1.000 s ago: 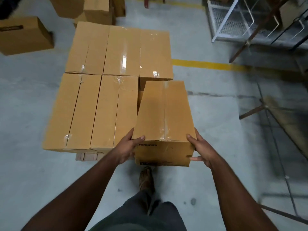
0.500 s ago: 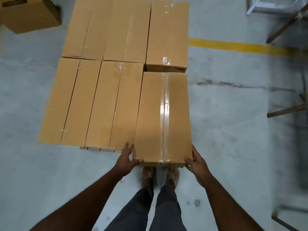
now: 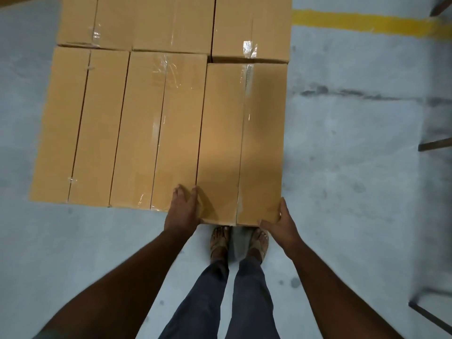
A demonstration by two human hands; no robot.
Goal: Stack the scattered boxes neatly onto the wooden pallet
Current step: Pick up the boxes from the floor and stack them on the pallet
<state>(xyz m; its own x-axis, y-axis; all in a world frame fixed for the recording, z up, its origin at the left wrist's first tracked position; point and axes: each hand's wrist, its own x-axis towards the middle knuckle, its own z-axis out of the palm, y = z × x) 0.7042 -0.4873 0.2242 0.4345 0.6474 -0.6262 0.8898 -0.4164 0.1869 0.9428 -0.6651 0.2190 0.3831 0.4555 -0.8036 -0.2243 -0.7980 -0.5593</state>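
A long taped cardboard box (image 3: 220,143) lies in the front right slot of the stack, flush with the neighbouring box (image 3: 156,128) on its left and butted against the back row (image 3: 249,28). My left hand (image 3: 183,211) rests flat at its near left corner, fingers straight across the seam between the two boxes. At the near right corner, my right hand (image 3: 281,223) holds the box, thumb up the side and fingers along the near face. Boxes hide the wooden pallet.
Two rows of like boxes (image 3: 83,123) fill the stack. Grey concrete floor surrounds it, with a yellow line (image 3: 367,23) at the back right. Dark metal frame legs (image 3: 435,144) stand at the right edge. My sandalled feet (image 3: 239,243) stand just before the box.
The box came down from a tilted carry into the front right slot. My left hand shifted from gripping its side to lying on top; the view moved closer.
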